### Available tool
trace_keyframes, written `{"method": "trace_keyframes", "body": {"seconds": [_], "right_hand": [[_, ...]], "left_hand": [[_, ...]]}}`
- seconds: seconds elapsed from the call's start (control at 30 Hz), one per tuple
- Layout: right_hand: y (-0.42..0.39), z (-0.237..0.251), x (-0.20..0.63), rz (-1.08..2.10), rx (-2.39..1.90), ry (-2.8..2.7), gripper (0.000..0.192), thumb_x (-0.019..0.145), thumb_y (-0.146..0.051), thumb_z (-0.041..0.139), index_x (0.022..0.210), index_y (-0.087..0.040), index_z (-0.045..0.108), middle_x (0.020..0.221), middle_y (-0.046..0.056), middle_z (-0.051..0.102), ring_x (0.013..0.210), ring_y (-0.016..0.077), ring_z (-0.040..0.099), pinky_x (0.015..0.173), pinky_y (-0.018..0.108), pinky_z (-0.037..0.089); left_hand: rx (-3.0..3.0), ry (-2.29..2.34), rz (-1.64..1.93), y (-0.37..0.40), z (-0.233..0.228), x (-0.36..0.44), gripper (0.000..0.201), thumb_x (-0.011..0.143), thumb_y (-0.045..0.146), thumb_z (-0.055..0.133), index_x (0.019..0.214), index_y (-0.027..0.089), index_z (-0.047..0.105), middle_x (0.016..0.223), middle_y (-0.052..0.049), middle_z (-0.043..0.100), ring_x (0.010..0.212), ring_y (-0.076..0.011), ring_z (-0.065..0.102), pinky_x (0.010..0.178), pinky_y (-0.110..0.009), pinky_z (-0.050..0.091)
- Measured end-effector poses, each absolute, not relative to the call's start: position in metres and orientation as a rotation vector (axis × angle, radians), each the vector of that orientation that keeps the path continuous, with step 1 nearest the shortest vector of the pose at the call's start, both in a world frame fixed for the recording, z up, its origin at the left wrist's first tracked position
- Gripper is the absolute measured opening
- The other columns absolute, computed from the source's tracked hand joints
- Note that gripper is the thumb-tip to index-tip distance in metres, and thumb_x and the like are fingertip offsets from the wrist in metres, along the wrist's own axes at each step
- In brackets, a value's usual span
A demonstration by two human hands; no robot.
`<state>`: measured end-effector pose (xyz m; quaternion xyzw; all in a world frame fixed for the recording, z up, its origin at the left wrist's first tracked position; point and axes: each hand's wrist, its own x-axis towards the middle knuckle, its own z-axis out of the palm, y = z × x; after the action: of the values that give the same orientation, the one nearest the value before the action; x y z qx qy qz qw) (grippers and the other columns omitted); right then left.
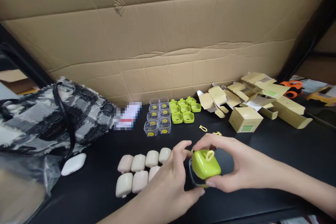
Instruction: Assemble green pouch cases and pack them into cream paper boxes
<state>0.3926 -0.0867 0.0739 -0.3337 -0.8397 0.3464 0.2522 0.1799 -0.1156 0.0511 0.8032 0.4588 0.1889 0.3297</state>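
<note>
Between thumb and fingers, my right hand grips a glossy lime-green rounded case with a pale yellow loop on top. Just beneath and to its left is a clear plastic container, partly hidden by the green case. My left hand is closed around the container's left side, thumb at the front. The green case sits tilted over the clear container; whether they touch, I cannot tell. Left of my hands lie two rows of pale rounded cases, some hidden behind my left hand. A yellow loop lies beyond my right hand.
Behind stand rows of clear containers with yellow stickers, beside green open shells. Flattened cartons and a closed small box are at right. A checked bag and white case are at left; cardboard walls the back.
</note>
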Motion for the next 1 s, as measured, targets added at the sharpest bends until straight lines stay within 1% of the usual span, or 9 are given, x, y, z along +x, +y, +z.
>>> {"method": "trace_keyframes", "body": {"seconds": [0.13,0.23,0.33,0.47,0.57,0.63,0.77,0.87,1.0], "right_hand": [[-0.087,0.068,0.387,0.808,-0.868,-2.378,0.044,0.068,-0.017,0.072,0.109,-0.024,0.059,0.102,-0.002,0.065,0.092,0.0160,0.061,0.080,0.025,0.046],[-0.088,0.065,0.385,0.685,-0.848,-2.447,0.047,0.067,-0.016,0.073,0.112,-0.023,0.059,0.101,0.000,0.065,0.091,0.0174,0.061,0.078,0.027,0.046],[-0.090,0.064,0.384,0.602,-0.848,-2.507,0.049,0.071,-0.023,0.076,0.117,-0.024,0.058,0.105,0.002,0.065,0.094,0.0192,0.061,0.080,0.030,0.046],[-0.090,0.064,0.386,0.529,-0.850,-2.565,0.045,0.077,-0.037,0.074,0.117,-0.022,0.060,0.104,0.003,0.066,0.094,0.0203,0.061,0.082,0.032,0.046],[-0.090,0.065,0.387,0.437,-0.812,-2.594,0.045,0.080,-0.044,0.068,0.119,-0.021,0.061,0.106,0.006,0.067,0.102,0.0227,0.058,0.087,0.035,0.045],[-0.089,0.065,0.387,0.420,-0.809,-2.620,0.047,0.081,-0.047,0.067,0.120,-0.021,0.061,0.107,0.006,0.067,0.103,0.0230,0.058,0.088,0.035,0.044],[-0.090,0.061,0.386,0.428,-0.837,-2.664,0.053,0.077,-0.046,0.071,0.121,-0.020,0.061,0.107,0.008,0.066,0.098,0.0237,0.059,0.088,0.037,0.046],[-0.092,0.060,0.386,0.396,-0.854,-2.688,0.053,0.080,-0.042,0.069,0.127,-0.020,0.058,0.109,0.009,0.066,0.099,0.0252,0.059,0.088,0.039,0.047],[-0.092,0.068,0.389,0.445,-0.825,-2.698,0.052,0.083,-0.039,0.067,0.130,-0.022,0.055,0.113,0.008,0.065,0.102,0.0249,0.060,0.088,0.038,0.048]], "left_hand": [[2.115,1.246,0.516,-0.113,0.047,0.179,0.084,0.072,0.020,0.073,0.130,0.028,0.013,0.124,-0.011,0.055,0.116,-0.0282,0.055,0.095,-0.048,0.047],[2.272,1.202,0.521,-0.112,0.044,0.178,0.081,0.077,0.027,0.070,0.131,0.029,0.011,0.134,-0.015,0.048,0.121,-0.0304,0.052,0.095,-0.050,0.048],[2.402,1.186,0.530,-0.112,0.042,0.177,0.077,0.080,0.033,0.067,0.132,0.028,0.010,0.139,-0.017,0.044,0.122,-0.0325,0.051,0.095,-0.051,0.049],[2.491,1.176,0.552,-0.112,0.042,0.176,0.082,0.077,0.026,0.071,0.132,0.027,0.011,0.134,-0.015,0.048,0.119,-0.0315,0.054,0.092,-0.048,0.052],[2.531,1.169,0.548,-0.112,0.043,0.175,0.081,0.074,0.024,0.073,0.131,0.025,0.016,0.132,-0.015,0.049,0.117,-0.0312,0.055,0.091,-0.047,0.053],[2.548,1.176,0.531,-0.112,0.044,0.175,0.080,0.074,0.025,0.074,0.131,0.024,0.018,0.132,-0.016,0.049,0.116,-0.0316,0.055,0.090,-0.047,0.054],[2.580,1.170,0.515,-0.111,0.045,0.175,0.082,0.072,0.024,0.075,0.130,0.023,0.017,0.132,-0.016,0.050,0.114,-0.0314,0.057,0.089,-0.047,0.055],[2.589,1.168,0.515,-0.112,0.046,0.176,0.082,0.072,0.026,0.076,0.129,0.024,0.017,0.129,-0.015,0.052,0.111,-0.0309,0.059,0.087,-0.047,0.056],[2.598,1.177,0.568,-0.112,0.046,0.176,0.076,0.075,0.033,0.073,0.127,0.024,0.018,0.130,-0.018,0.050,0.114,-0.0328,0.058,0.088,-0.049,0.056]]}}
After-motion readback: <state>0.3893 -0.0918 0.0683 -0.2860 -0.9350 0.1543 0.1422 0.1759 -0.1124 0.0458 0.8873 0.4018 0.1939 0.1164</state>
